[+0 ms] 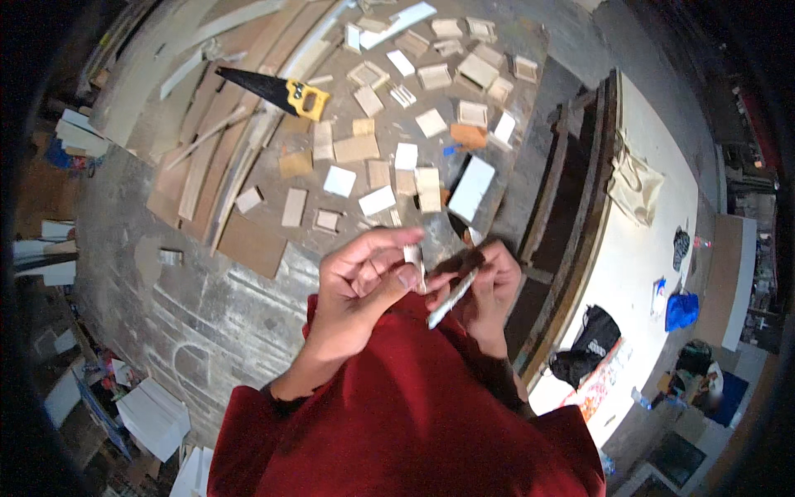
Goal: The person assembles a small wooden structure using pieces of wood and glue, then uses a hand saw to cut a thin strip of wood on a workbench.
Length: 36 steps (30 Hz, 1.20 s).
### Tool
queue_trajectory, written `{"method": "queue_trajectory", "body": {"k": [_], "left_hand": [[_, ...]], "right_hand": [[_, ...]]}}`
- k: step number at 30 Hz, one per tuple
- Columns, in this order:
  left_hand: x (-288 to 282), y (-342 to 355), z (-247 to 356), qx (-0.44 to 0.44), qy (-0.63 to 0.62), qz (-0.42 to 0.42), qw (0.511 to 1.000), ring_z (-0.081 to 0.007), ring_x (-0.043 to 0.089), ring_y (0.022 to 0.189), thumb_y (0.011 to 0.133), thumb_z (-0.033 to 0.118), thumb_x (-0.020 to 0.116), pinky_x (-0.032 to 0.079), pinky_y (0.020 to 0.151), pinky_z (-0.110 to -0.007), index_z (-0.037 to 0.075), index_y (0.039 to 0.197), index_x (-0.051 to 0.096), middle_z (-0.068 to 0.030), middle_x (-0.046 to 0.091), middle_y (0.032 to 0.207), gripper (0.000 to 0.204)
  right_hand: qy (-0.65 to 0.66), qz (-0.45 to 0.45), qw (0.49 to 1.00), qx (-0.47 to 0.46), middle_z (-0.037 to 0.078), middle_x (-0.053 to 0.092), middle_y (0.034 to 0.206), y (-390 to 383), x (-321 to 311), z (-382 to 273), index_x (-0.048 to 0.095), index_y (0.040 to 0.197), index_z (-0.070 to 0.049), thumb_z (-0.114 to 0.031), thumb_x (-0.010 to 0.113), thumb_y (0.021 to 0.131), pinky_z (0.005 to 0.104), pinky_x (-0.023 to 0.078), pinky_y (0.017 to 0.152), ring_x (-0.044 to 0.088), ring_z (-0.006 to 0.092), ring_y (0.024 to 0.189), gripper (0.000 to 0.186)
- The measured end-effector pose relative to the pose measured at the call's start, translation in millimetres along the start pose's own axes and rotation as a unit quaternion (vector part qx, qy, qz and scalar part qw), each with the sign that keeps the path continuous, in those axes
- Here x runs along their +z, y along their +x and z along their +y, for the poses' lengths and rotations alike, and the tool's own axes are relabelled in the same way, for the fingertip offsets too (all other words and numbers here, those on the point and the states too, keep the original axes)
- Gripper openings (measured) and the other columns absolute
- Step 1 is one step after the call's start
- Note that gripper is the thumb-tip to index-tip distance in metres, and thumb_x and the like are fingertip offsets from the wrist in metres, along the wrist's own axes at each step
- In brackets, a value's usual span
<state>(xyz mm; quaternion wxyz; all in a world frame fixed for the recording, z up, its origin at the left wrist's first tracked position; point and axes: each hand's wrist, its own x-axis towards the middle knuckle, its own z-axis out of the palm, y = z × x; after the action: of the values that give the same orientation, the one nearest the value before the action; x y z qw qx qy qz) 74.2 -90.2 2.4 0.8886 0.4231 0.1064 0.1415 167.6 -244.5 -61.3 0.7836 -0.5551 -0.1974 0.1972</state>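
In the head view, my left hand (364, 290) is raised over my red-clothed lap (389, 389), thumb and fingers pinching a small pale piece (413, 262). Just right of it, my right hand (489, 290) grips a long, thin, pale strip (448, 302), slanting down toward the lower left. The fingertips of both hands are close together, partly in shadow, so whether the two held things touch I cannot tell. Beyond my hands, many small wood and white pieces (356, 149) lie scattered on a worn grey surface (215, 298).
A yellow-handled saw (308, 101) lies on long boards (219, 157) at upper left. A larger white block (472, 186) is ahead right. Along the right runs a long white table (600, 273) with a canvas bag (633, 186), black bags (588, 348) and a blue bag (681, 311).
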Motion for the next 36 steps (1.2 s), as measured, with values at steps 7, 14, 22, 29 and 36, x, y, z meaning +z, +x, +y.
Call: {"method": "queue_trajectory", "body": {"k": [7, 14, 22, 29, 36], "left_hand": [[-19, 5, -8, -0.033, -0.057, 0.059, 0.996, -0.0129, 0.067, 0.092, 0.089, -0.008, 0.067, 0.055, 0.079, -0.027, -0.002, 0.122, 0.062, -0.0095, 0.070, 0.105, 0.034], [-27, 2, 13, 0.011, -0.016, 0.036, 0.999, -0.0212, 0.069, 0.091, 0.091, -0.003, 0.065, 0.059, 0.073, -0.029, 0.003, 0.116, 0.067, -0.0164, 0.070, 0.104, 0.026], [-10, -2, 38, -0.021, -0.038, -0.002, 0.999, -0.0144, 0.066, 0.080, 0.089, -0.006, 0.068, 0.055, 0.068, -0.028, -0.003, 0.115, 0.067, -0.0133, 0.072, 0.098, 0.027], [-11, -4, 30, -0.011, -0.048, 0.033, 0.998, -0.0170, 0.071, 0.072, 0.086, 0.003, 0.074, 0.059, 0.059, -0.024, -0.001, 0.103, 0.063, -0.0170, 0.072, 0.090, 0.021], [-7, -6, 31, -0.001, -0.041, -0.002, 0.999, -0.0178, 0.070, 0.071, 0.089, 0.003, 0.070, 0.059, 0.061, -0.026, -0.003, 0.106, 0.062, -0.0171, 0.072, 0.090, 0.020]], "right_hand": [[0.073, 0.022, 0.997, -0.018, 0.019, 0.066, 0.071, 10, 7, -21, 0.050, 0.094, 0.002, -0.035, 0.059, 0.101, 0.0363, 0.056, 0.045, 0.066, 0.0260, 0.051, 0.039], [0.061, 0.018, 0.994, -0.090, 0.019, 0.068, 0.081, 14, -29, -32, 0.064, 0.102, 0.007, -0.025, 0.067, 0.097, 0.0339, 0.054, 0.047, 0.066, 0.0239, 0.056, 0.033], [-0.114, -0.035, 0.978, -0.172, 0.019, 0.063, 0.089, 23, -34, -65, 0.067, 0.103, 0.009, -0.025, 0.069, 0.095, 0.0322, 0.057, 0.050, 0.068, 0.0246, 0.061, 0.035], [-0.091, -0.001, 0.983, -0.162, 0.019, 0.067, 0.082, 17, -24, -75, 0.071, 0.092, 0.008, -0.028, 0.074, 0.091, 0.0294, 0.053, 0.052, 0.067, 0.0215, 0.059, 0.036], [-0.032, 0.045, 0.990, -0.130, 0.015, 0.066, 0.071, 0, -22, -72, 0.067, 0.096, 0.006, -0.021, 0.071, 0.095, 0.0293, 0.050, 0.044, 0.060, 0.0161, 0.049, 0.027]]}}
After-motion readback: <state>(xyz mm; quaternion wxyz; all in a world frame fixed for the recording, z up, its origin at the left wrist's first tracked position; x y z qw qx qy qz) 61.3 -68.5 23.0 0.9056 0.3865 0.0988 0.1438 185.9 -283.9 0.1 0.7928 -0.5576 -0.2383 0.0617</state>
